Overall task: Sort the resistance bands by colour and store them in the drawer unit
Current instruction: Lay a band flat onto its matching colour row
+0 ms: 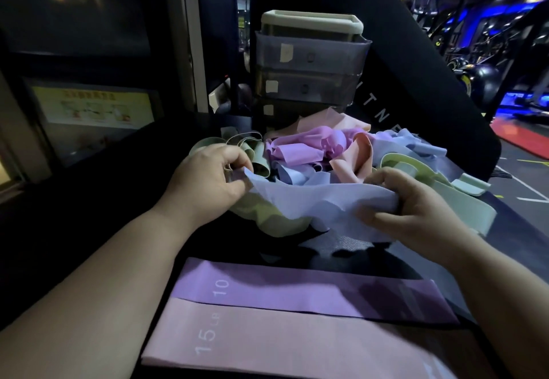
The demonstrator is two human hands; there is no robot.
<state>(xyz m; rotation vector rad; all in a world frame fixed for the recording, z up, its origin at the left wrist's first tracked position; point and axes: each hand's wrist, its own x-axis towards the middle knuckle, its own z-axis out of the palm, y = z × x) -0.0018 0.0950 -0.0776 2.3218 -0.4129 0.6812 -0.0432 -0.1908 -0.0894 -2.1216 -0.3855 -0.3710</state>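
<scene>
Head view: gripping pale blue band [312, 203] stretched between curled left hand [208, 182] and right hand [416, 209], just before mixed pile [309, 146].

Both bare forearms reach forward and come closer toward the pale blue band [309, 200]. The left hand [208, 178] is at the left end of this band, fingers curled, and pinches its edge. The right hand [416, 209] grips the band's right end, fingers curled over it, thumb on its near side.
</scene>
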